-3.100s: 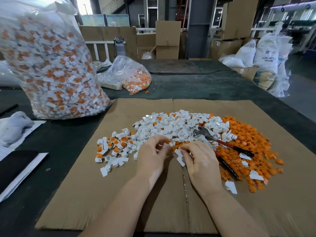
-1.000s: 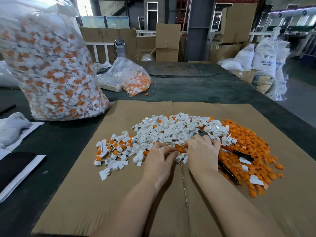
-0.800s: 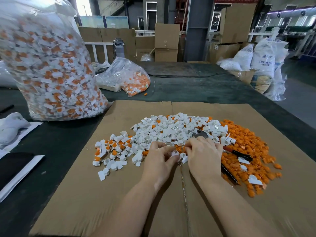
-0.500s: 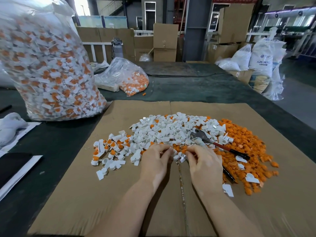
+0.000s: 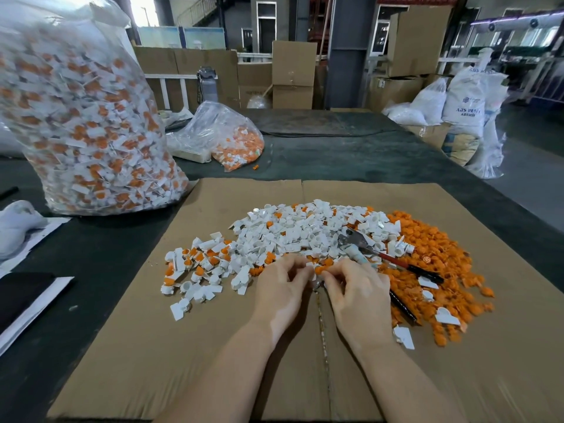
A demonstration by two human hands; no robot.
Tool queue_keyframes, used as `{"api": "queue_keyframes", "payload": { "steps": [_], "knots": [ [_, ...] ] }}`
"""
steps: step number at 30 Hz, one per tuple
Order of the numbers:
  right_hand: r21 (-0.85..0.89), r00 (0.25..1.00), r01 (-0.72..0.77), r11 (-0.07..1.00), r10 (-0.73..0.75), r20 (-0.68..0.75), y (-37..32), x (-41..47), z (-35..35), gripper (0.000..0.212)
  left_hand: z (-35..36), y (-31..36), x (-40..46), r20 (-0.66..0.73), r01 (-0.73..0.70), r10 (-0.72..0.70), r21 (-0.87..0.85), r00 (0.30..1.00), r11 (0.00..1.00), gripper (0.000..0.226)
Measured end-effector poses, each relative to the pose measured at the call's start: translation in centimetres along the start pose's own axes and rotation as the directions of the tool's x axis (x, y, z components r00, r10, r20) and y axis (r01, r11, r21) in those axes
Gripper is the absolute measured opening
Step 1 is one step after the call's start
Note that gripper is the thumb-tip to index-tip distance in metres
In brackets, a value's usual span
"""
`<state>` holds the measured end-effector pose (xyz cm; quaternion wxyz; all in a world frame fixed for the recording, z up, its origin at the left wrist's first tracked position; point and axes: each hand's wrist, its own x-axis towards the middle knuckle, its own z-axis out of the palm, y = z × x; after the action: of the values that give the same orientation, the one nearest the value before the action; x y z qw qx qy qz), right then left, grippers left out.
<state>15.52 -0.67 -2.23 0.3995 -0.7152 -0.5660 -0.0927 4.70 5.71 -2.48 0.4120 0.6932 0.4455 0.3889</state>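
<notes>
At near edge of white pile (image 5: 305, 230), head view: your left hand (image 5: 283, 288) pinches white piece (image 5: 310, 265), right hand (image 5: 357, 297) pinches its orange cap (image 5: 319, 270), fingertips meeting. Right hand has drawn back off pliers (image 5: 354, 240) since a second ago. Likely fresh piece picked; cap comes off next, for orange heap (image 5: 433, 245).

Soft daylight, warped blurry edges

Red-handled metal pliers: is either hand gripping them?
No, the red-handled metal pliers lie on the white cap heap; left hand and right hand pinch small caps.
</notes>
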Motion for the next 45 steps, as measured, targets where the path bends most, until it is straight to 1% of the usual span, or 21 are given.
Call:
{"api": "queue_keyframes", "payload": {
  "steps": [4,6,9,12,16,19,20,23,26,33,37,41,45],
  "knots": [
    [-0.045,1.000,0.009,0.999,-0.010,-0.027,-0.28,-0.05,-0.05,0.018,-0.12,0.05,-0.26,0.008,-0.003,0.003,0.011,1.000,1.000,0.018],
    [-0.071,0.999,0.025,0.997,-0.028,-0.039,-0.31,-0.10,-0.03,0.020,-0.13,0.11,-0.28,0.018,-0.008,0.007,0.026,1.000,1.000,0.015],
    [-0.097,0.998,0.040,0.994,-0.044,-0.033,-0.24,-0.18,0.01,0.023,-0.10,0.17,-0.38,0.032,-0.026,0.024,0.059,0.999,0.998,0.010],
    [-0.112,0.998,0.054,0.992,-0.056,-0.017,-0.11,-0.23,0.15,0.023,0.01,0.20,-0.54,0.032,-0.044,0.041,0.095,0.999,0.994,0.015],
    [-0.058,0.998,0.060,0.997,-0.060,0.004,0.07,-0.19,0.22,0.019,0.07,0.19,-0.33,0.027,-0.012,0.011,0.056,1.000,0.998,0.011],
    [0.026,0.997,0.071,0.997,-0.071,0.014,0.13,-0.19,0.11,0.013,-0.14,0.19,-0.22,0.006,-0.010,0.010,0.009,1.000,1.000,0.012],
    [0.064,0.998,0.058,0.996,-0.059,0.019,0.18,-0.18,0.06,0.014,-0.22,0.19,-0.21,-0.002,-0.013,0.013,0.002,1.000,1.000,0.013],
    [0.134,0.999,0.036,0.990,-0.040,0.026,0.35,-0.22,0.00,0.025,-0.33,0.21,-0.19,0.000,-0.028,0.027,0.003,1.000,1.000,0.014],
    [0.128,0.997,0.056,0.990,-0.061,0.039,0.25,-0.22,-0.03,0.029,-0.31,0.21,-0.21,0.006,-0.055,0.055,0.028,0.998,0.998,0.016],
    [0.085,0.996,0.089,0.992,-0.091,0.016,0.11,-0.24,-0.25,0.022,-0.27,0.14,-0.24,0.011,-0.058,0.057,0.049,0.998,0.997,0.014],
    [0.079,0.996,0.088,0.993,-0.089,0.013,0.03,-0.21,-0.28,0.021,-0.28,0.17,-0.28,0.014,-0.044,0.043,0.040,0.999,0.998,0.014],
    [0.068,0.996,0.082,0.994,-0.084,0.024,-0.08,-0.18,-0.33,0.021,-0.30,0.37,-0.35,0.016,-0.025,0.025,0.036,1.000,0.999,0.019],
    [0.060,0.996,0.085,0.995,-0.086,0.019,-0.21,-0.16,-0.40,0.022,-0.30,0.41,-0.41,0.009,-0.014,0.014,0.023,1.000,1.000,0.018]
  ]
}}
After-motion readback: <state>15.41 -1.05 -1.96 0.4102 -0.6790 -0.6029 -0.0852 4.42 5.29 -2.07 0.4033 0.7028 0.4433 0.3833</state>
